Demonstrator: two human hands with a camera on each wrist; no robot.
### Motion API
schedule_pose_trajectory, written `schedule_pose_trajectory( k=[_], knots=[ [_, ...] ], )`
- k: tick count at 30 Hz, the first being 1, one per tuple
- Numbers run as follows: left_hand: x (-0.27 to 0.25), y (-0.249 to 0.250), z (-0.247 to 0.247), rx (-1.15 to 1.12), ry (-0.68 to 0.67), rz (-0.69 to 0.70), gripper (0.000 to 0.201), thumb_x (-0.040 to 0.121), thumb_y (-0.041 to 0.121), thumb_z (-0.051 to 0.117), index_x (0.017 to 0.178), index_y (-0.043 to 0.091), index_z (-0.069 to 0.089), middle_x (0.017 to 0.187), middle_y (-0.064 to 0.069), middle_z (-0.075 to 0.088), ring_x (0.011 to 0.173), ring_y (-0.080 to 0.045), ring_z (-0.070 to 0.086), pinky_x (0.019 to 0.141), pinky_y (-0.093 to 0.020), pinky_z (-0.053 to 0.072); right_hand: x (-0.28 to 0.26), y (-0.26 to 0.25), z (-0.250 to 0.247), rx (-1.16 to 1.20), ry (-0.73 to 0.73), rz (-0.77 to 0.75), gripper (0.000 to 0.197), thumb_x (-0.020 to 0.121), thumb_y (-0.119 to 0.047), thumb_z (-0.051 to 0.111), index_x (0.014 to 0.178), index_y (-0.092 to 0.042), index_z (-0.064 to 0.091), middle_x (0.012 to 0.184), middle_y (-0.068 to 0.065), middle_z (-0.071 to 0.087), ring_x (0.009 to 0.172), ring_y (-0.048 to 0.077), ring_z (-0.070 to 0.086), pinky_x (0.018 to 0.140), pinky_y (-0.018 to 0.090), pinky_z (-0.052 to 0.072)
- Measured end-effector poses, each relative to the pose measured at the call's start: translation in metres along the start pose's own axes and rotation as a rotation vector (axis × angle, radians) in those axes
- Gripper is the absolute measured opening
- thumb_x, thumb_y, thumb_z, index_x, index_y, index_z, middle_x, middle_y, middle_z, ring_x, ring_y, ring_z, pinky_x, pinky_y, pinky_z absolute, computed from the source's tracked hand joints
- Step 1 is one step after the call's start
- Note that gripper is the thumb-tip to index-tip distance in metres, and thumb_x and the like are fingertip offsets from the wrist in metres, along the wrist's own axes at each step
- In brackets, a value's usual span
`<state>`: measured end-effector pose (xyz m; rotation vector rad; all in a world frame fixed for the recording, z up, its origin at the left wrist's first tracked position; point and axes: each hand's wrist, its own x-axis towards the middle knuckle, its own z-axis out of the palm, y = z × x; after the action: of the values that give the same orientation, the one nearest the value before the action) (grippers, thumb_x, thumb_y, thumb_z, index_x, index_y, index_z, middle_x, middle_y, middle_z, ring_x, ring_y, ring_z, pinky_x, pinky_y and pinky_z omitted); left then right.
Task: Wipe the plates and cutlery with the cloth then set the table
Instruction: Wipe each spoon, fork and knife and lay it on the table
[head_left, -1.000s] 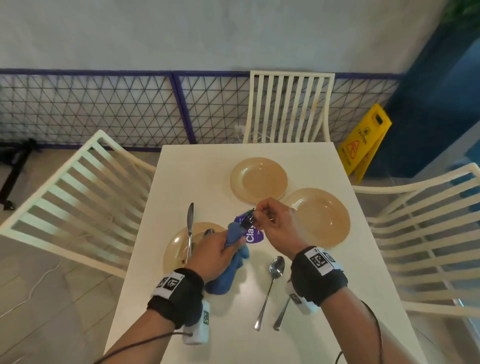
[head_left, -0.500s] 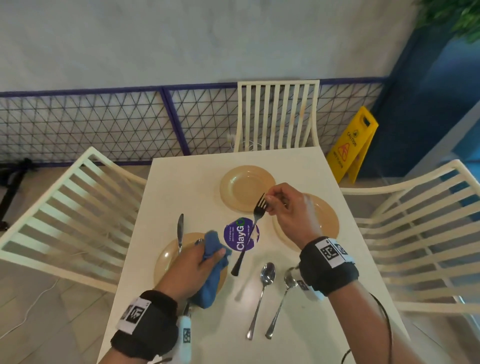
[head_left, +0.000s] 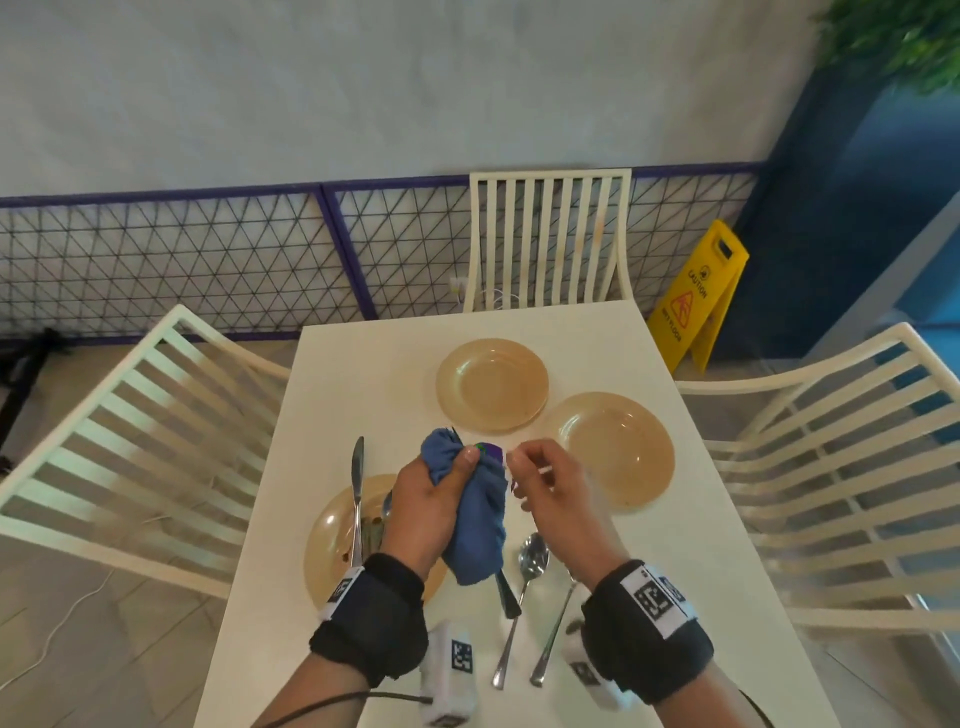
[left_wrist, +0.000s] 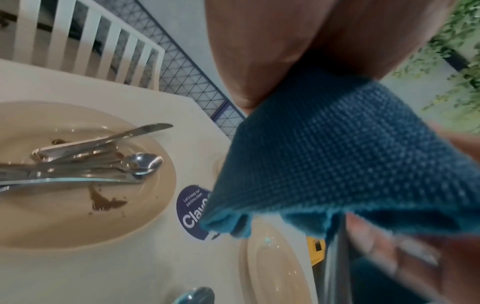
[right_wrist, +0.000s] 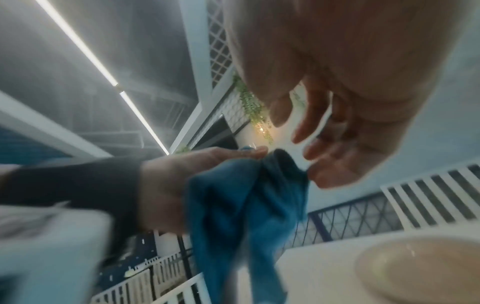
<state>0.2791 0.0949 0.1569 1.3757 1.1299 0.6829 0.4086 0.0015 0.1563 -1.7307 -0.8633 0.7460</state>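
Two spoons (head_left: 527, 587) lie beside three plates (head_left: 492, 384).

A blue cloth (head_left: 480, 512) hangs bunched around a fork (head_left: 506, 592), only its dark handle end showing below. Two clean tan plates (head_left: 492, 385) (head_left: 618, 448) sit side by side; a third, smeared plate (left_wrist: 78, 205) holds a knife (head_left: 357, 493) (and more cutlery). Two spoons (head_left: 522, 592) (head_left: 553, 639) lie on the table (head_left: 363, 374).
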Motion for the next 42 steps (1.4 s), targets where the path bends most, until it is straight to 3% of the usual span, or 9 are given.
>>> schedule_pose_trajectory(
  k=[4, 7, 11, 18, 21, 25, 30, 34, 42],
  knots=[
    [0.001, 0.004, 0.004, 0.011, 0.127, -0.011, 0.029, 0.095, 0.041, 0.06, 0.085, 0.014, 0.067, 0.076, -0.005, 0.07, 0.074, -0.011, 0.067, 0.064, -0.009, 0.049, -0.046, 0.015, 0.005, 0.21, -0.405, 0.384, 0.026, 0.105, -0.029, 0.047, 0.092, -0.013, 0.062, 0.081, 0.004, 0.067, 0.063, 0.018, 0.067, 0.062, 0.033, 0.057],
    [-0.004, 0.002, 0.007, 0.082, 0.087, 0.024, 0.026, 0.097, 0.032, 0.061, 0.089, 0.008, 0.067, 0.074, -0.004, 0.067, 0.073, -0.014, 0.065, 0.061, 0.0, 0.04, -0.06, 0.019, 0.001, 0.206, -0.479, 0.322, 0.027, 0.106, -0.016, 0.044, 0.085, -0.009, 0.06, 0.063, 0.0, 0.06, 0.048, 0.014, 0.056, 0.054, 0.03, 0.048],
    [0.009, -0.001, 0.003, 0.022, 0.043, 0.026, 0.033, 0.089, 0.046, 0.069, 0.079, 0.015, 0.066, 0.074, -0.009, 0.068, 0.077, -0.028, 0.068, 0.082, -0.031, 0.057, -0.073, 0.019, -0.012, 0.249, -0.446, 0.295, 0.03, 0.106, -0.019, 0.043, 0.096, -0.001, 0.065, 0.054, -0.004, 0.048, 0.044, 0.013, 0.04, 0.048, 0.023, 0.035],
    [-0.018, -0.001, 0.022, 0.018, 0.056, -0.081, 0.035, 0.095, 0.039, 0.063, 0.085, 0.006, 0.069, 0.079, -0.015, 0.075, 0.08, -0.034, 0.072, 0.084, -0.048, 0.058, -0.067, 0.015, -0.009, 0.303, -0.372, 0.326, 0.033, 0.106, -0.025, 0.046, 0.087, -0.008, 0.068, 0.054, -0.004, 0.043, 0.044, 0.008, 0.033, 0.044, 0.02, 0.028],
    [0.001, -0.002, 0.009, 0.026, 0.124, 0.001, 0.026, 0.092, 0.04, 0.067, 0.077, 0.019, 0.064, 0.078, -0.01, 0.073, 0.081, -0.029, 0.072, 0.084, -0.042, 0.057, -0.077, 0.017, -0.022, 0.276, -0.447, 0.328, 0.03, 0.106, -0.023, 0.045, 0.087, -0.013, 0.066, 0.054, -0.006, 0.042, 0.045, 0.009, 0.031, 0.045, 0.019, 0.029],
    [-0.003, 0.002, 0.009, 0.079, 0.118, 0.059, 0.024, 0.095, 0.031, 0.064, 0.077, 0.015, 0.062, 0.069, 0.0, 0.066, 0.071, -0.015, 0.065, 0.065, -0.003, 0.044, -0.083, 0.021, -0.029, 0.22, -0.446, 0.317, 0.031, 0.106, -0.024, 0.044, 0.089, -0.011, 0.067, 0.053, -0.005, 0.045, 0.044, 0.009, 0.036, 0.046, 0.018, 0.032],
    [-0.043, -0.007, 0.022, 0.085, -0.052, 0.03, 0.021, 0.096, 0.022, 0.063, 0.078, 0.012, 0.064, 0.059, 0.005, 0.069, 0.059, 0.0, 0.066, 0.055, -0.007, 0.046, -0.086, 0.031, -0.015, 0.224, -0.519, 0.331, 0.028, 0.105, -0.022, 0.046, 0.091, -0.011, 0.067, 0.057, 0.001, 0.059, 0.045, 0.014, 0.053, 0.048, 0.023, 0.043],
    [-0.032, -0.012, 0.013, 0.092, 0.025, 0.032, 0.029, 0.091, 0.034, 0.066, 0.077, 0.009, 0.064, 0.065, -0.002, 0.066, 0.064, -0.013, 0.064, 0.065, -0.022, 0.052, -0.095, 0.03, -0.02, 0.255, -0.631, 0.34, 0.027, 0.105, -0.025, 0.046, 0.09, -0.014, 0.065, 0.063, 0.006, 0.062, 0.05, 0.018, 0.058, 0.051, 0.025, 0.046],
    [-0.059, -0.009, 0.025, 0.192, -0.143, 0.003, 0.031, 0.097, 0.033, 0.059, 0.088, 0.006, 0.07, 0.078, -0.007, 0.074, 0.078, -0.012, 0.072, 0.065, -0.008, 0.049, -0.077, 0.032, -0.022, 0.174, -0.572, 0.359, 0.025, 0.105, -0.019, 0.047, 0.095, -0.01, 0.068, 0.085, 0.006, 0.075, 0.069, 0.015, 0.068, 0.064, 0.026, 0.056]
  ],
)
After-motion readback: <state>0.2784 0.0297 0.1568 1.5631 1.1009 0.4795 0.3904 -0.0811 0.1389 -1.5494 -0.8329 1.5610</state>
